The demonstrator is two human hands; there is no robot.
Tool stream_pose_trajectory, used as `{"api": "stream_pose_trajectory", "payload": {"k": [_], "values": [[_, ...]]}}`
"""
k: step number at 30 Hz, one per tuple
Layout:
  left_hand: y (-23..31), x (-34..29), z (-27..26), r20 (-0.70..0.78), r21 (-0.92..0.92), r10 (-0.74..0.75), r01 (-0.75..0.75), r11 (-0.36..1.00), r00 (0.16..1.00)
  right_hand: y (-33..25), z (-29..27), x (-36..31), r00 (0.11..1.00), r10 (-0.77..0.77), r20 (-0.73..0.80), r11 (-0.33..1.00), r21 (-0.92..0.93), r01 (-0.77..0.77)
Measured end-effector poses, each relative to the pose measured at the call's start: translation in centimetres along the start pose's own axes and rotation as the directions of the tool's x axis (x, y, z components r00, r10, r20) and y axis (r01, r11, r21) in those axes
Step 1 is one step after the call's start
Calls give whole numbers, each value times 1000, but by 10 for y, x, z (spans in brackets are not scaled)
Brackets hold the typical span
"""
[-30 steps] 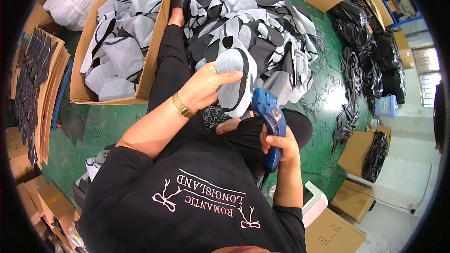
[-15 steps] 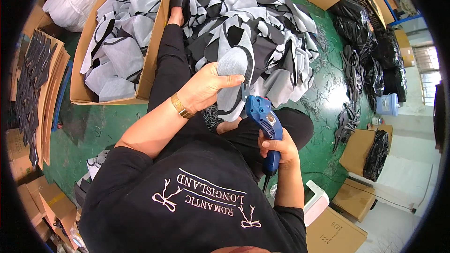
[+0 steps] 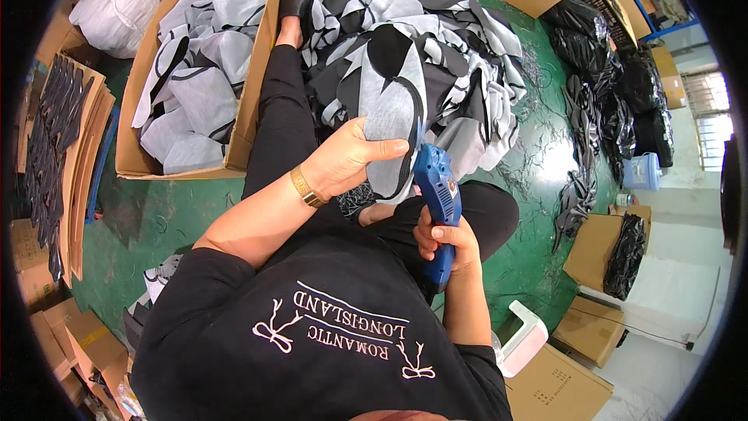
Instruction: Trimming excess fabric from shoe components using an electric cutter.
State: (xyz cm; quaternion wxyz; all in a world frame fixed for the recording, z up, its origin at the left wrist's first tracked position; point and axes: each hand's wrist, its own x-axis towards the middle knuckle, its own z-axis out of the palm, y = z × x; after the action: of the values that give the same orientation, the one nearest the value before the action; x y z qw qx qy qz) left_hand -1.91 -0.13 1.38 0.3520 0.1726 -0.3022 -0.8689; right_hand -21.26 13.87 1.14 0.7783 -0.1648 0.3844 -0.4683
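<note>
My left hand [image 3: 347, 157] pinches a long grey fabric piece [image 3: 392, 117] by its near left side, thumb on top. The piece has a rounded near end, a black band along its right edge and a black opening at the far end. In my right hand [image 3: 449, 240] is a blue handheld electric cutter [image 3: 439, 187], fingers wrapped round its handle. Its head is up against the right edge of the fabric piece; the blade itself is hard to make out. Beyond both hands lies a big heap of similar grey and black pieces [image 3: 467, 62] on the floor.
A cardboard box [image 3: 243, 129] full of grey pieces stands at the left, beside my outstretched leg. Thin dark scraps [image 3: 538, 70] litter the green floor. Black plastic bags [image 3: 623, 125], a light-blue bucket [image 3: 643, 172] and a white stool [image 3: 526, 341] are on the right.
The fabric piece has swung more upright, showing more of its face. The electric cutter has moved a little right and farther up along the piece's edge. My left hand has shifted slightly.
</note>
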Motion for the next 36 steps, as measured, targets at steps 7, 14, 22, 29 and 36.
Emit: {"api": "stream_pose_trajectory", "payload": {"k": [7,14,22,29,36], "values": [[-2,0,0,-15,17,-11,11,1000,1000,-25,-2,12,970,-209,-125,970,-149,190],[-21,-8,8,9,272,-6,3,962,1000,-58,29,37,871,-458,-179,772,-566,289],[-13,1,-3,-122,110,-18,32,993,992,-37,31,52,868,-482,-116,694,-655,298],[10,-4,-10,-129,289,18,20,957,991,-44,13,16,874,-405,-268,780,-601,177],[18,-1,-22,-179,461,62,28,887,982,-43,9,-12,939,-227,-260,706,-708,-26]]}}
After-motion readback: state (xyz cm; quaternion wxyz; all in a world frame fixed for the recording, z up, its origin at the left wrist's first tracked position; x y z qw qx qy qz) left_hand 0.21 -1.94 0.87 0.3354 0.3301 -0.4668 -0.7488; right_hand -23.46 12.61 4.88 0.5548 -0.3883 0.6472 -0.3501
